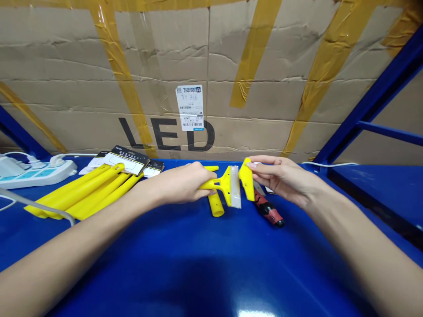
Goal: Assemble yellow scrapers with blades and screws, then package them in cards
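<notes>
My left hand (187,182) is closed round the handle of a yellow scraper (225,186), whose wide head points right. Along that head's edge lies a pale, shiny blade (235,187). Between the fingers and thumb of my right hand (280,178) is a yellow plastic blade cover (246,179), held just right of the blade and apart from it. A red and black screwdriver-like handle (268,210) rests on the blue surface below my right hand. Under the scraper lies another yellow piece with a tubular end (216,205), partly hidden by my left hand.
Several yellow handles (89,189) lie in a pile at the left, beside black and white packaging cards (127,159). A white power strip (42,174) with plugged-in cables sits further left. A large taped carton (158,66) stands behind the blue shelf surface (185,264); a blue post (366,97) rises at right.
</notes>
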Demonstrator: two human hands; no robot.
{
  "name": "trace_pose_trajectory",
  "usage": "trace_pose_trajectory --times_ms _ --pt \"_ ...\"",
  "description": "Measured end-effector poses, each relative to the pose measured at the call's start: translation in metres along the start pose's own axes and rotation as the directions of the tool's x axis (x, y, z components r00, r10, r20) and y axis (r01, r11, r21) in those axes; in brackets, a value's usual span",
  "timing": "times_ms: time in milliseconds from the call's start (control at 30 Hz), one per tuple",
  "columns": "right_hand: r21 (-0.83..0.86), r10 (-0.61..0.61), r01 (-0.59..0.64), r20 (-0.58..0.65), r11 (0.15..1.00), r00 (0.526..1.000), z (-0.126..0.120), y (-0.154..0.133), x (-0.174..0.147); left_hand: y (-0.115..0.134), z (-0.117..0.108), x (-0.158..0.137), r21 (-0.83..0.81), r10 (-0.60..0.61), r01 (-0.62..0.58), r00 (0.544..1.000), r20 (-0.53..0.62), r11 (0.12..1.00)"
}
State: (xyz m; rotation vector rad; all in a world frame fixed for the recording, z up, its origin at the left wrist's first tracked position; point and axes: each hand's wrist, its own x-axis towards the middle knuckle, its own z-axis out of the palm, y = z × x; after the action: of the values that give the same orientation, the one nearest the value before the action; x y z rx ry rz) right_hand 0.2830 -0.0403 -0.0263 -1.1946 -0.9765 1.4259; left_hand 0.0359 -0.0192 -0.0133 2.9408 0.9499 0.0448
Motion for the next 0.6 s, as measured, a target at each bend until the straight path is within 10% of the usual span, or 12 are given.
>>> trace_pose_trajectory --times_ms 600 --pt "-0.184 -0.123 0.128 0.035 0.975 0.992 0.023 0.026 -0.003 0.001 -0.002 -0.001 -0.079 -0.024 0.027 0.999 0.039 0.997"
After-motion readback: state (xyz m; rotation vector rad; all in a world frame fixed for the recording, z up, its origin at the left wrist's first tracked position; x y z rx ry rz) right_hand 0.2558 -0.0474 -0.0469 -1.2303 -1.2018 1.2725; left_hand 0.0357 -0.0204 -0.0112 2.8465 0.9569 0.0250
